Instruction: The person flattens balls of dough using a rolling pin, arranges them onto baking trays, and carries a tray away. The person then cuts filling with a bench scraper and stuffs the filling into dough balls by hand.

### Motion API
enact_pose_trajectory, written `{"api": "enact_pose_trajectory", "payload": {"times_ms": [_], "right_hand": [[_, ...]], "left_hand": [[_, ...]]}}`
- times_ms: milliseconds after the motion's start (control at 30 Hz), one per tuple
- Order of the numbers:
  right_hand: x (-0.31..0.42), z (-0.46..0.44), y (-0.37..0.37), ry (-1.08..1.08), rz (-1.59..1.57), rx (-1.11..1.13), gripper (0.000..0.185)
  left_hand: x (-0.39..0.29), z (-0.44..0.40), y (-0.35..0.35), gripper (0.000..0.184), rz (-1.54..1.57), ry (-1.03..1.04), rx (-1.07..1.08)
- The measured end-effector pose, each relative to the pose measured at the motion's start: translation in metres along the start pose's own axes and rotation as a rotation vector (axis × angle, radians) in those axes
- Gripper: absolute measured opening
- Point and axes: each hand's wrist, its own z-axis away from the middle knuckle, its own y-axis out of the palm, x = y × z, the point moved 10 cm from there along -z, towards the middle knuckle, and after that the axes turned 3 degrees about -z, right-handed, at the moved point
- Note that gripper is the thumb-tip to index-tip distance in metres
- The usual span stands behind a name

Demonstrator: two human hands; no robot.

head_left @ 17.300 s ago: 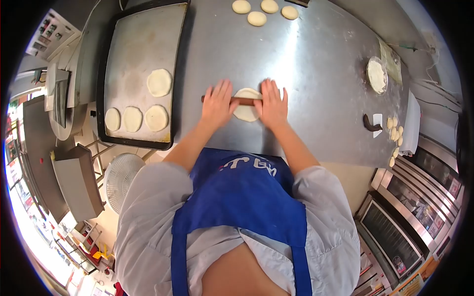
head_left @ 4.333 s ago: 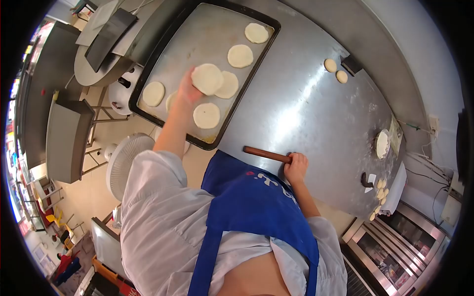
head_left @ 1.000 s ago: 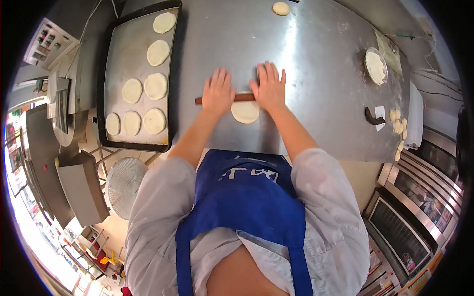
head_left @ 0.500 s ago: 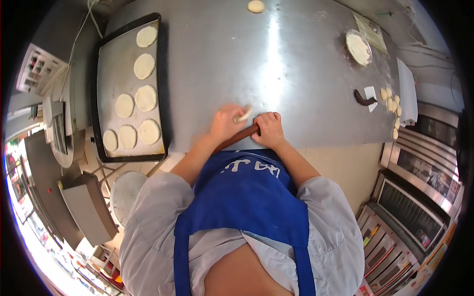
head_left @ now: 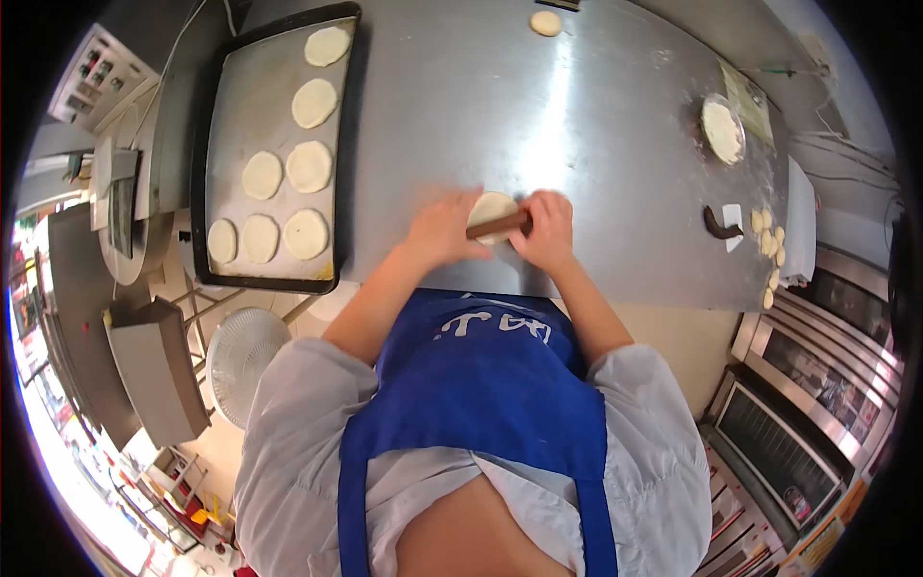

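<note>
My right hand [head_left: 546,231] is closed round one end of a short brown rolling pin [head_left: 496,227]. The pin lies across a flat, pale dough round [head_left: 493,205] on the metal table, just in front of the apron. At the left edge of this round, my left hand [head_left: 444,227] has its fingers and thumb on the dough, somewhat smeared by motion. Part of the round is hidden under the pin and the hands.
To the left, a black-rimmed baking tray [head_left: 343,173] bears several dough rounds. Another dough piece [head_left: 545,23] sits at the far edge. A bowl of white flour [head_left: 721,131], a dark curved object [head_left: 717,223] and several small dough pieces [head_left: 766,240] are on the right.
The dough round has gone from my left hand's raised grip to lying flat on the table. The rolling pin has moved forward onto it, with my right hand still on its end.
</note>
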Motion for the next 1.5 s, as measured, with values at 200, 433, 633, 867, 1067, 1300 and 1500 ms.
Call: {"api": "enact_pose_trajectory", "payload": {"times_ms": [200, 433, 633, 867, 1067, 1300, 1500], "right_hand": [[0.03, -0.018, 0.105, -0.036, -0.09, 0.22, 0.039], [0.051, -0.026, 0.099, -0.016, 0.118, 0.246, 0.047], [0.023, -0.017, 0.083, 0.002, -0.016, 0.131, 0.056], [-0.026, 0.045, 0.048, 0.113, 0.131, 0.264, 0.036], [-0.027, -0.076, 0.05, -0.044, 0.128, -0.002, 0.036], [-0.006, 0.033, 0.051, -0.139, 0.11, 0.303, 0.071], [-0.016, -0.058, 0.056, -0.032, 0.278, 0.104, 0.063]], "left_hand": [[0.113, 0.093, 0.03, 0.054, 0.118, -0.647, 0.053], [0.132, 0.091, 0.021, 0.045, 0.052, -0.624, 0.021], [0.065, 0.023, 0.03, 0.039, -0.111, -0.327, 0.155], [0.03, 0.024, 0.05, 0.079, -0.354, -0.051, -0.07], [0.069, -0.061, 0.017, 0.086, -0.514, -0.067, -0.241], [0.017, 0.035, 0.057, 0.074, -0.36, 0.169, -0.079], [0.056, -0.048, 0.027, 0.052, -0.463, -0.014, -0.286]]}}
